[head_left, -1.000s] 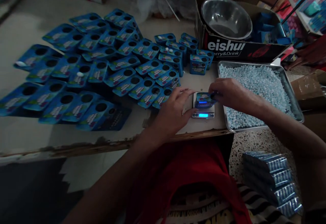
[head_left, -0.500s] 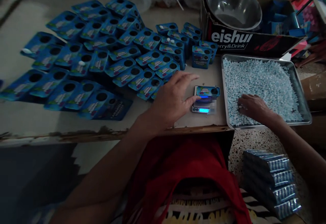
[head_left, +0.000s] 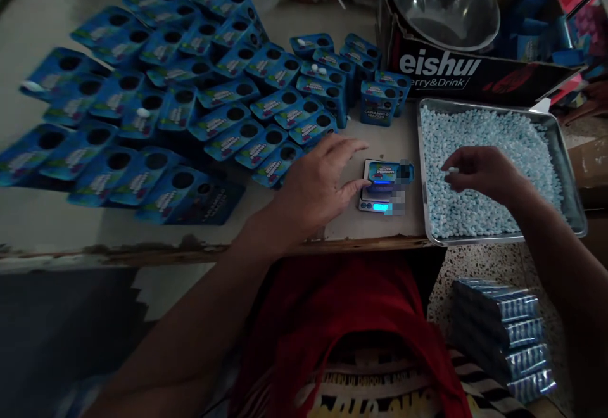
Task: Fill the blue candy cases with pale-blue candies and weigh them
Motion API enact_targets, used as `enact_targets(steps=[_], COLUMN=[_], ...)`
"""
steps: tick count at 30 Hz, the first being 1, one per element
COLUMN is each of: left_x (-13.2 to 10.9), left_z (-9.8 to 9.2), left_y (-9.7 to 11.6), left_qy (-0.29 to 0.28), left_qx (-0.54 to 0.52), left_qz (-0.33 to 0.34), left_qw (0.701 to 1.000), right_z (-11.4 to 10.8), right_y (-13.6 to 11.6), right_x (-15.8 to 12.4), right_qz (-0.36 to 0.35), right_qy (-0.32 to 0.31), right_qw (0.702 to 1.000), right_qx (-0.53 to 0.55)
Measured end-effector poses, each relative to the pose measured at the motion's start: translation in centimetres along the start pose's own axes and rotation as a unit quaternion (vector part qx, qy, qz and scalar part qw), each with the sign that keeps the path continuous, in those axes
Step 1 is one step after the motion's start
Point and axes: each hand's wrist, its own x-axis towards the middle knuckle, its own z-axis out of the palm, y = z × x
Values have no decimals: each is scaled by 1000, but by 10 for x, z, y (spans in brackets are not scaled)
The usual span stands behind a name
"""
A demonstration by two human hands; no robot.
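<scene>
A small blue box (head_left: 386, 172) with a round hole sits on a little digital scale (head_left: 380, 205) whose display glows blue. My left hand (head_left: 316, 187) lies beside them with fingers stretched out, the thumb tip touching the box's left side. My right hand (head_left: 479, 171) hovers over a metal tray (head_left: 565, 152) filled with pale blue candies (head_left: 479, 145), fingers pinched on a small candy (head_left: 453, 170).
Several open blue boxes (head_left: 190, 101) cover the tabletop to the left. Behind the tray stands a cardboard carton (head_left: 456, 73) holding a steel bowl (head_left: 444, 3). Stacked wrapped blue packs (head_left: 503, 335) lie lower right. The table's worn front edge (head_left: 142, 256) runs below.
My right hand left the box on the scale, dipped into the candy tray, and now has lifted out pinching a candy. My left hand stayed beside the scale.
</scene>
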Motion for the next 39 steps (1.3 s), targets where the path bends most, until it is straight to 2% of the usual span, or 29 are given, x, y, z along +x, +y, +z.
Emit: enact_targets(steps=[4, 10, 13, 16, 18, 21, 25, 27, 29, 32, 36, 39], left_x=[-2, -8, -10, -10, -10, -12, -10, -8, -5, -4, -8, -10], left_z=[1, -5, -7, -7, -7, -7, -8, -7, -7, -6, -7, -6], left_y=[-5, -13, -13, -14, -15, -18, -15, -10, -5, -3, -10, -12], left_qy=[-5, -19, -13, -5, 2, 8, 0, -10, -15, -9, 19, 24], left_qx=[-7, -31, -38, -33, -25, -9, 7, 10, 13, 26, 40, 43], left_qz=[-6, -16, -11, -1, 3, 7, 23, 34, 42, 44, 43, 44], left_qw=[1000, 999, 999, 999, 1000, 1000, 1000, 999, 999, 999, 998, 998], right_z=[20, 43, 50, 45, 34, 17, 20, 29, 34, 26, -3, -18], right_y=[-35, -64, -78, -83, -72, -31, 29, 42, 44, 44, 49, 43], right_x=[13, 24, 21, 14, 9, -2, -21, -29, -33, -33, -28, -21], right_qz=[-67, -189, -213, -217, -195, -117, -75, -69, -52, -17, 39, 48], right_qy=[-55, -46, -52, -40, -7, 17, -58, -71, -83, -78, 12, 61], right_qw=[996, 958, 940, 935, 938, 928, 884, 869, 863, 884, 948, 971], right_qx=[-36, -209, -262, -276, -285, -352, -458, -485, -496, -461, -315, -227])
